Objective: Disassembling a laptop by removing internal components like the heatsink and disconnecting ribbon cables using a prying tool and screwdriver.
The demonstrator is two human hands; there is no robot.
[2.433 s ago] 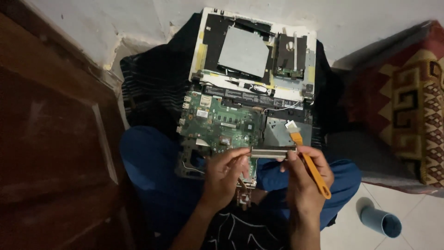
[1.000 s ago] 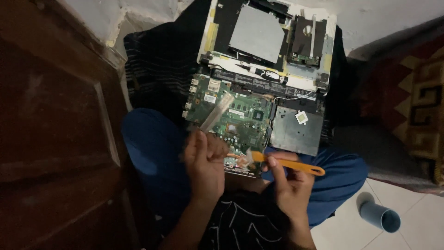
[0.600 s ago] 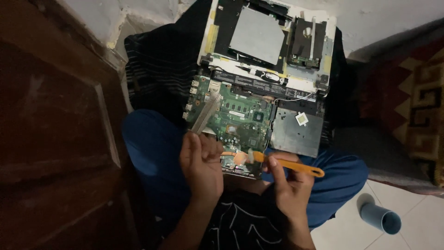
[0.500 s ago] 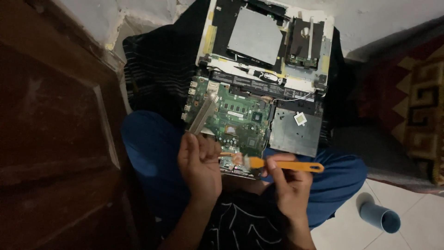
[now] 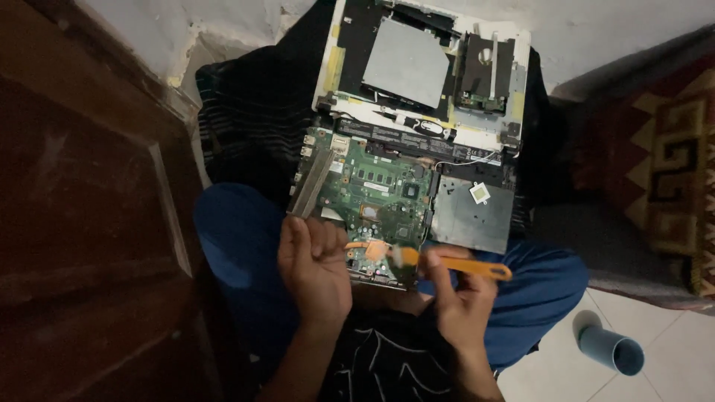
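A green circuit board [image 5: 372,195] of an opened laptop rests on my lap. My left hand [image 5: 314,266] grips the board's near left edge, fingers curled over it. In my right hand [image 5: 462,298] is an orange-handled brush [image 5: 454,264], held level, its pale bristle end touching the board's near edge beside a copper-coloured part [image 5: 375,251]. A grey metal plate [image 5: 469,216] lies to the right of the board. Beyond it lies the white laptop shell [image 5: 424,71] with a grey drive cover.
A dark wooden door [image 5: 89,216] stands at my left. A dark striped cloth [image 5: 253,112] lies under the laptop. A patterned red rug [image 5: 655,164] is at the right. A blue cup [image 5: 609,346] lies on the white tiles.
The brush has swung from upright over the grey plate to level at the board's near edge. My left hand has slid left along that edge. The view shifted slightly.
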